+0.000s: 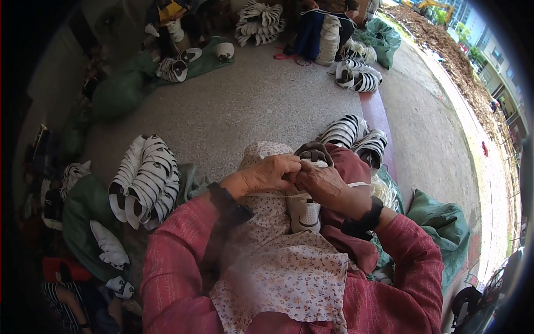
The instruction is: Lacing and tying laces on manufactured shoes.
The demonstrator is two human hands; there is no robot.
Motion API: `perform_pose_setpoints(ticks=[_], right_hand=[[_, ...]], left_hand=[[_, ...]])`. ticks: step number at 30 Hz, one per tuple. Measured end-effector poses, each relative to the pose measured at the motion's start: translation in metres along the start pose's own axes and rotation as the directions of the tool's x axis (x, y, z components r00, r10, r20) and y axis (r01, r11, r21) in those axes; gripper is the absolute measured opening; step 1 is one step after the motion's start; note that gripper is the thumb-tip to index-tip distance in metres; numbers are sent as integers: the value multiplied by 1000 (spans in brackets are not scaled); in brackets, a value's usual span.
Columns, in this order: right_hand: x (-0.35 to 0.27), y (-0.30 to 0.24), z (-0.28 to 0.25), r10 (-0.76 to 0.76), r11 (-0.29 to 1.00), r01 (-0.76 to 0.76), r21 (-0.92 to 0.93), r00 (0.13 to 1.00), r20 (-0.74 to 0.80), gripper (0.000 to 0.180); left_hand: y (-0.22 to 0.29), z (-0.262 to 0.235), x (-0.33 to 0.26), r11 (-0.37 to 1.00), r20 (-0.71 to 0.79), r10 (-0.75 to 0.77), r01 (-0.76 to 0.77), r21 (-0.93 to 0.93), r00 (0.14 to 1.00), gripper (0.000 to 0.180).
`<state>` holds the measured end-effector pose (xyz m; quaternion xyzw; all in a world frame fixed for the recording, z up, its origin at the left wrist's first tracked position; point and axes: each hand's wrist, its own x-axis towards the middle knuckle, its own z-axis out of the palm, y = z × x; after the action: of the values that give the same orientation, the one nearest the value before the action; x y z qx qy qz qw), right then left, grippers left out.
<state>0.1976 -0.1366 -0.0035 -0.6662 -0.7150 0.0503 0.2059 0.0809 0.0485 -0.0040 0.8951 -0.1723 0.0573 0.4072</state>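
Observation:
A white shoe with a perforated toe and a brown collar lies on my lap, toe toward me. Both my hands meet over its lacing area, fingers bent and fingertips close together. My left hand is closed in a pinch at the shoe's left side, by the pale shoelace. My right hand is closed over the shoe's upper. Lengths of lace stick out to either side. The fingers cover the eyelets and the exact spot they pinch. Dark bands circle both wrists.
Nested stacks of white shoe uppers stand at my left, with more uppers beyond my right knee. A green sack lies at my right, near a bundle of pale laces. Other people sit at the far side among further stacks.

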Motion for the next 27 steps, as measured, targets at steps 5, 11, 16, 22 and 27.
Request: perform_pose_setpoints(ticks=[5, 11, 16, 22, 27], right_hand=[[-10, -4, -36, 8, 946, -3, -324, 1000, 16, 20], [-54, 43, -97, 491, 802, -506, -317, 861, -133, 21], [-49, 15, -74, 468, 502, -453, 737, 859, 209, 27], [-40, 41, -73, 488, -517, 194, 834, 867, 101, 22], [-111, 131, -139, 734, -410, 556, 723, 672, -100, 12]], left_hand=[[5, -4, -3, 992, 54, -95, 99, -79, 994, 28], [24, 12, 1, 988, 35, -87, 82, 131, 996, 24], [19, 18, 2, 982, 24, -175, 173, 74, 984, 18], [21, 6, 9, 934, 153, -306, 327, -141, 940, 15], [25, -10, 14, 832, 334, -379, 476, -286, 863, 16]])
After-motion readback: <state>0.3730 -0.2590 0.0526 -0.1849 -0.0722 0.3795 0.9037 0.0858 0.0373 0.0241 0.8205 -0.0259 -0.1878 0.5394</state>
